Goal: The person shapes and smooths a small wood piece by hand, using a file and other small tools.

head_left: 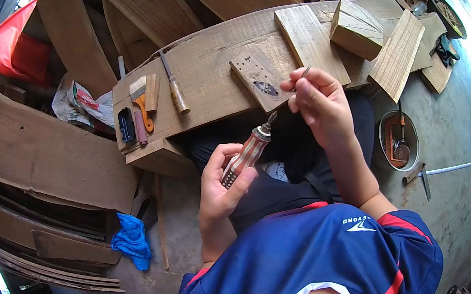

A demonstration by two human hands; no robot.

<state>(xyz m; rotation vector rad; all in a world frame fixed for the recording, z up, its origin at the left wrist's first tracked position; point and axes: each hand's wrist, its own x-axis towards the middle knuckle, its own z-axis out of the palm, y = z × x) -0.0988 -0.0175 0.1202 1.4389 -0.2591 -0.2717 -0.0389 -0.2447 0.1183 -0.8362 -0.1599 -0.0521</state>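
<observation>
My left hand (220, 181) is wrapped around a tool with a red-and-white striped handle (244, 156), its pointed metal tip slanting up and to the right. Higher up, my right hand (319, 100) pinches a thin, dark metal piece (305, 72) between thumb and fingers; its exact kind is too small to make out. Just behind the right fingers lies a small wooden board (253, 73) with a row of dots and a dark oval patch. The two hands are apart, held above my lap.
On the wooden bench (203, 60) lie a chisel (178, 94), a paintbrush (141, 103), a wood block (356, 29) and planks (310, 43). A bucket with tools (401, 164) stands on the floor to the right, beside a hammer-like tool (415, 174). A blue cloth (132, 240) hangs at left.
</observation>
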